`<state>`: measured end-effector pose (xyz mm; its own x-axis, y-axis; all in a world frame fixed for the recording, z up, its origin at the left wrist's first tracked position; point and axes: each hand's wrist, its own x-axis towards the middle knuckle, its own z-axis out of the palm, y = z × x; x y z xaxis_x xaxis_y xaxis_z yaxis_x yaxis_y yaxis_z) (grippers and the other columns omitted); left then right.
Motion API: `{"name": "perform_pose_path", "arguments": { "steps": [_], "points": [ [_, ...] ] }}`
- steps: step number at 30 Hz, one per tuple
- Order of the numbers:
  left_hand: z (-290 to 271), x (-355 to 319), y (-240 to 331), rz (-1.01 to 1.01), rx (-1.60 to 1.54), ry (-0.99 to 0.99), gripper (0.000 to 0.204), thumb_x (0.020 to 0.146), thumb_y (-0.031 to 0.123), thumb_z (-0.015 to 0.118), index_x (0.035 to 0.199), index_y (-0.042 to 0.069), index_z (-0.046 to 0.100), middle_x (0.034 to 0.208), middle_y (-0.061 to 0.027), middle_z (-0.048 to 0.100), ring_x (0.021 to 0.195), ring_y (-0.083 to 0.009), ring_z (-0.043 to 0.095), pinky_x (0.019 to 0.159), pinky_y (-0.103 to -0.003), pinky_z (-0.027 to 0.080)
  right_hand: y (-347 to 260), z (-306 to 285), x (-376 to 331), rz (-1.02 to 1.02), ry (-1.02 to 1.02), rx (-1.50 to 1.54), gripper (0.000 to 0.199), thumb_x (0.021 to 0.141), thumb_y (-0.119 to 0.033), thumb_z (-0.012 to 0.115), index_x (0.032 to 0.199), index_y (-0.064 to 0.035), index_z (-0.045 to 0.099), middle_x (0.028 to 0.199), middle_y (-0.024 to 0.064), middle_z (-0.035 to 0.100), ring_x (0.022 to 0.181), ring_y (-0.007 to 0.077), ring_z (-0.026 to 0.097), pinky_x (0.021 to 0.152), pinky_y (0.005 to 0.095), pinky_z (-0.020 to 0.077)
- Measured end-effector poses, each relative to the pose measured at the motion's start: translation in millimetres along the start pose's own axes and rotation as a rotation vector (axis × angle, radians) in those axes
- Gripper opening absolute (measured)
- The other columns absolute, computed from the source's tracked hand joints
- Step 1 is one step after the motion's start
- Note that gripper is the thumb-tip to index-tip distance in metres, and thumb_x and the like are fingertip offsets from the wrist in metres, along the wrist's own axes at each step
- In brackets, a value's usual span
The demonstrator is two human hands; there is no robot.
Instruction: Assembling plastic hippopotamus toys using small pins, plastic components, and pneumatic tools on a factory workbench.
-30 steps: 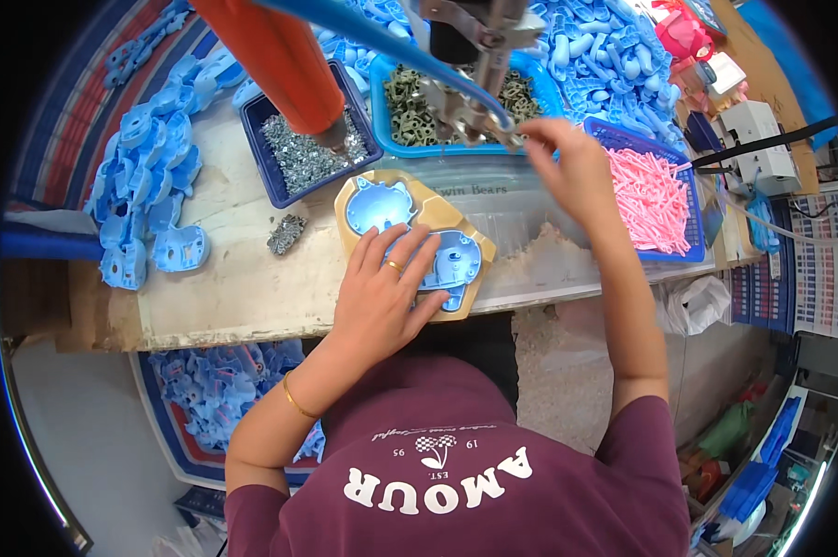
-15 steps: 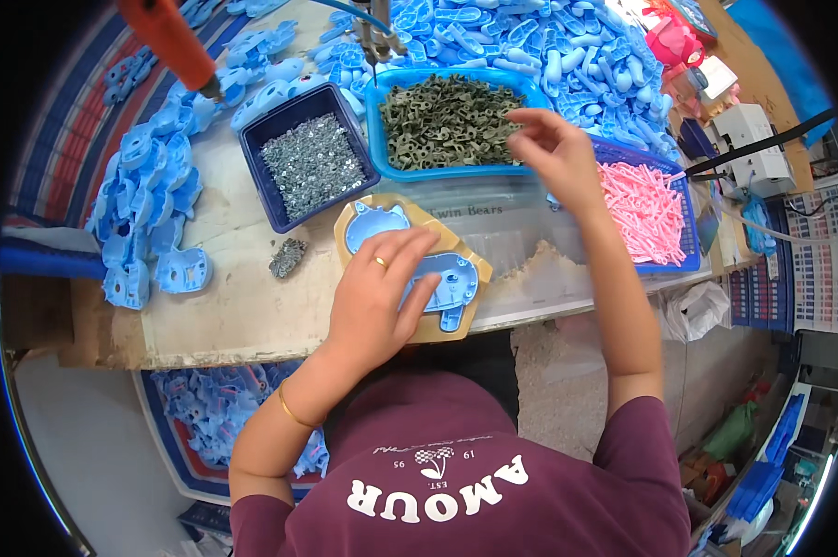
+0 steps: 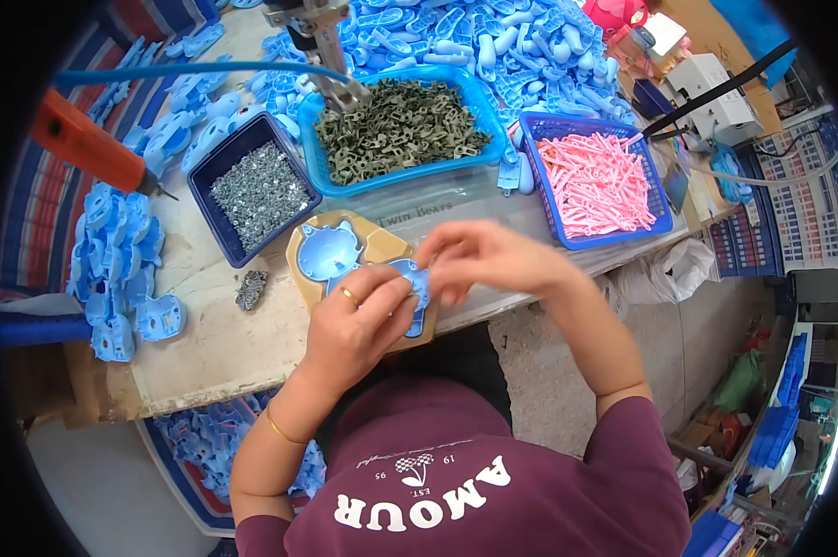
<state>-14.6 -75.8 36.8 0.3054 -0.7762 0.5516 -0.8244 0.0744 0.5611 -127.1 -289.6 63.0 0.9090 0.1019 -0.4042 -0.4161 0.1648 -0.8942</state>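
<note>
Left fingers [image 3: 384,304] and right fingers [image 3: 454,267] curl at a blue shell [image 3: 421,290], pinch unclear, near dark lettering [image 3: 415,215].

- Worktable [image 3: 196,355]: pale top, worn and stained, front edge chipped.
- Floor [image 3: 551,376]: grey, speckled, visible to the right beyond the table edge.
- Sheeting [image 3: 43,227], far left: blue, red and white stripes.
- Patterned panel [image 3: 809,172], right: blue, red and white.
- Plain surface [image 3: 94,473], lower left: pale grey; wall or floor unclear.
- Light strip [image 3: 836,441], right rim: narrow, bright white.
</note>
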Motion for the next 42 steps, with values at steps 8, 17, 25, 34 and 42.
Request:
{"name": "perform_pose_path", "arguments": {
  "steps": [8,17,25,34,42],
  "points": [
    [-3,-1,5,-0.450,-0.353,-0.031,0.014,0.092,0.004,0.071,0.105,-0.001,0.067,0.099,-0.0120,0.071,0.085,-0.0211,0.073,0.070,-0.031,0.061,27,-163,-35,-0.022,1.167,-1.382,0.018,0.087,-0.021,0.070,0.102,-0.0114,0.074,0.087,0.0128,0.073,0.081,0.0303,0.070,0.071,0.0410,0.0539],
    [-8,-2,5,-0.544,-0.433,-0.059,0.015,0.094,0.008,0.069,0.105,-0.001,0.068,0.098,-0.0102,0.073,0.087,-0.0187,0.072,0.071,-0.031,0.060,25,-186,-45,0.148,1.063,-1.267,0.021,0.085,-0.022,0.068,0.102,-0.0107,0.070,0.088,0.0154,0.073,0.087,0.0363,0.071,0.076,0.0479,0.0550],
    [-7,-5,1,-0.557,-0.441,-0.083,0.014,0.095,0.009,0.068,0.105,-0.001,0.068,0.095,-0.0083,0.073,0.086,-0.0161,0.071,0.072,-0.030,0.060,37,-190,-48,-0.042,0.962,-1.508,0.020,0.086,-0.023,0.068,0.102,-0.0125,0.070,0.086,0.0150,0.073,0.082,0.0376,0.070,0.074,0.0483,0.0543],
    [-9,-8,-9,-0.704,-0.648,-0.036,0.016,0.100,0.013,0.064,0.105,-0.001,0.068,0.097,-0.0073,0.074,0.084,-0.0122,0.071,0.073,-0.027,0.058,22,-198,-72,-0.217,0.949,-0.410,0.015,0.093,-0.011,0.057,0.103,-0.0023,0.064,0.087,0.0090,0.072,0.083,0.0177,0.072,0.075,0.0293,0.0572],
    [-9,-1,-15,-0.858,-0.787,0.018,0.019,0.102,0.015,0.062,0.106,-0.002,0.066,0.095,-0.0071,0.073,0.084,-0.0134,0.072,0.074,-0.025,0.058,-13,-48,-41,-0.204,0.403,-0.318,0.023,0.094,-0.007,0.071,0.111,-0.0033,0.057,0.090,0.0070,0.071,0.079,0.0133,0.068,0.067,0.0268,0.0536]
  ]
}}
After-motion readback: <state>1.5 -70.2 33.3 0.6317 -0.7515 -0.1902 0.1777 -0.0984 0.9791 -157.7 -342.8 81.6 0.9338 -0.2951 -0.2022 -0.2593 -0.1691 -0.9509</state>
